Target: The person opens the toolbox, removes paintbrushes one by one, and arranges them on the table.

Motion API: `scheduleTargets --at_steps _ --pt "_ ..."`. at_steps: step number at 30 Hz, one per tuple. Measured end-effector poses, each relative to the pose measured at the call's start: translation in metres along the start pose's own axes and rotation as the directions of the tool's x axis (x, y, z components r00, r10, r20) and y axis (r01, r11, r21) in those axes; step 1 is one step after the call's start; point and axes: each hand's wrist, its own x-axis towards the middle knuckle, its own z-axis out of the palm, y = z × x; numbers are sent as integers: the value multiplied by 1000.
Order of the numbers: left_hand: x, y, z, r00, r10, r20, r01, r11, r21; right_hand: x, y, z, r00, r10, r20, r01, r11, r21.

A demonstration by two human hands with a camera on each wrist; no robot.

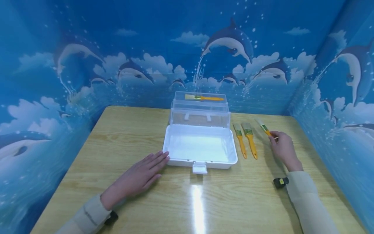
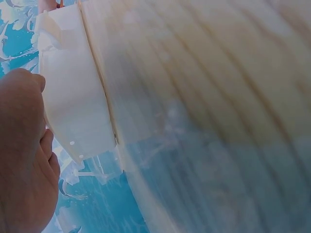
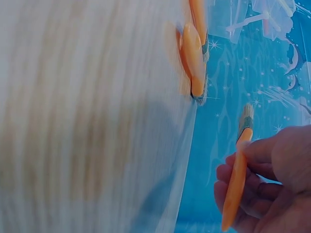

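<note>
My right hand (image 1: 283, 148) pinches the orange handle of a small paintbrush (image 1: 265, 129) between thumb and fingers, bristles pointing away from me. In the right wrist view that paintbrush (image 3: 236, 184) shows its full length, with a green ferrule and pale bristles. A white plastic box (image 1: 178, 163) lies open at the middle of the table, its front latch (image 1: 200, 167) hanging down. My left hand (image 1: 140, 175) has its fingers straight, fingertips at the box's front left corner. In the left wrist view this hand (image 2: 24, 150) lies beside the box wall (image 2: 75, 97).
Two paintbrushes, a narrower one (image 1: 241, 144) and a wider one (image 1: 251, 143), lie right of the box. Another paintbrush (image 1: 211, 98) rests on the clear raised tray section (image 1: 200, 118) at the back. Dolphin-printed curtains (image 1: 163, 42) border the wooden table (image 1: 128, 130).
</note>
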Motion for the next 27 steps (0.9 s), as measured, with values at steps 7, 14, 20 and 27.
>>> scheduleTargets --at_steps 7,14,20,27 --pt "0 0 0 1000 11 -17 -11 1000 5 3 3 1 999 45 9 -45 999 1" --pt "0 0 0 1000 1 -8 -1 1000 -7 5 4 2 999 51 8 -51 999 -18" --pt "0 0 0 1000 9 -26 -9 1000 -3 7 0 1 997 58 43 -56 998 -35" --pt "0 0 2 1000 10 -20 -10 1000 -9 12 0 -1 985 94 148 -86 995 -56"
